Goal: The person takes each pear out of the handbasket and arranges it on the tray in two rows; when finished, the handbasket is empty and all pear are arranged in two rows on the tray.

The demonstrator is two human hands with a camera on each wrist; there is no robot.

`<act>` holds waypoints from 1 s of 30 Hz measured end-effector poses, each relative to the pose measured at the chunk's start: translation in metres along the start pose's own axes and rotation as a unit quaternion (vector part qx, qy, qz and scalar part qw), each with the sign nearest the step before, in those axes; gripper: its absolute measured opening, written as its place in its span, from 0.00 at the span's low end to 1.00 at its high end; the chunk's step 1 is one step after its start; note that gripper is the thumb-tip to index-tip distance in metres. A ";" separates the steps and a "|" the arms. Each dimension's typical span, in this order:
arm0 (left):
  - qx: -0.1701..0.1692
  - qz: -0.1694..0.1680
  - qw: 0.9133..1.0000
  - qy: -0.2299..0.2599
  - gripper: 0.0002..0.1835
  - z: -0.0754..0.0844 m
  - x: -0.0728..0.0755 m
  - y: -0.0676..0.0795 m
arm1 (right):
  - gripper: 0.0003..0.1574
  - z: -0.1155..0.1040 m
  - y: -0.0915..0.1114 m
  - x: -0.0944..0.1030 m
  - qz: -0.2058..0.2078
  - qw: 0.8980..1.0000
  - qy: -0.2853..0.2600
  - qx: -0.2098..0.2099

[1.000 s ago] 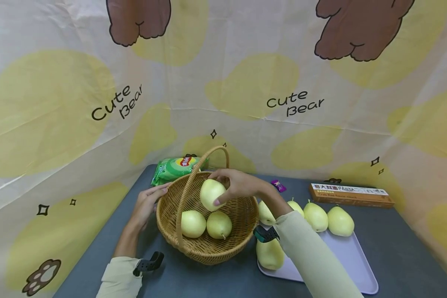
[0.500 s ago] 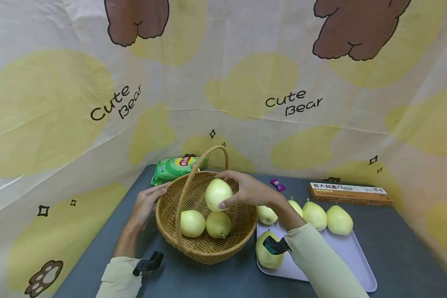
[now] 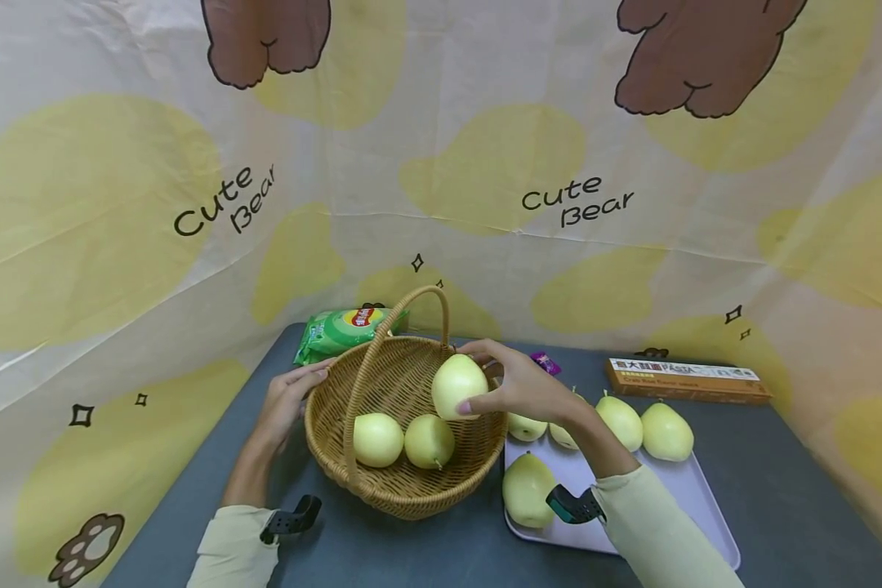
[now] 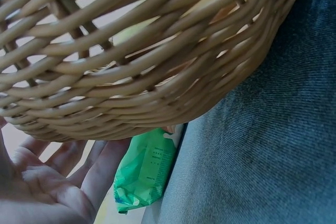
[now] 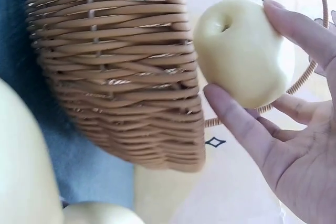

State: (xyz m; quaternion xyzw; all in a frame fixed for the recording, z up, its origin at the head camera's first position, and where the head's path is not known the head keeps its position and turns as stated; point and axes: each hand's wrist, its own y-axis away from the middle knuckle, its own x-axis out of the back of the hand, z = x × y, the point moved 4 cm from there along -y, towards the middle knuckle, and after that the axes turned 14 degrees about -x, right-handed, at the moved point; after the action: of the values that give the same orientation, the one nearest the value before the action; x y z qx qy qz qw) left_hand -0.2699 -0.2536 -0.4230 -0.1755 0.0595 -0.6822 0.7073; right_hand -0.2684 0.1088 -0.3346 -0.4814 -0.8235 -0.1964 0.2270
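Nearest, one pear occupies the lilac tray beside the wicker basket. The left hand, fingers fairly straight, rests against the basket's left side. Inside, two pears sit together, the right one's stem pointing toward the wearer. Above the opening, near the right rim, the right hand holds another pear between thumb and fingers; its dimpled end faces the right-wrist camera, the long axis running partly toward that lens. Half a second ago it hung farther left. Beyond lies a green packet.
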 end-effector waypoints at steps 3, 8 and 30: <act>0.000 0.000 1.000 0.001 0.26 0.002 0.000 0.000 | 0.51 0.005 0.006 0.003 0.014 1.000 -0.008 0.002; -0.001 0.002 1.000 0.000 0.26 0.002 0.001 0.000 | 0.49 0.012 0.018 0.006 0.032 0.999 -0.014 0.008; -0.001 -0.002 1.000 -0.001 0.27 0.001 0.000 0.001 | 0.45 0.062 0.067 0.024 0.112 0.991 -0.069 -0.020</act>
State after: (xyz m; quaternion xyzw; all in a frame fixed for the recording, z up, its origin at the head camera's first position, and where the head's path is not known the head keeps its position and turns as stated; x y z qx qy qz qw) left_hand -0.2690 -0.2533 -0.4224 -0.1767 0.0593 -0.6837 0.7055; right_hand -0.2313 0.1895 -0.3652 -0.5879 -0.7737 -0.1526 0.1805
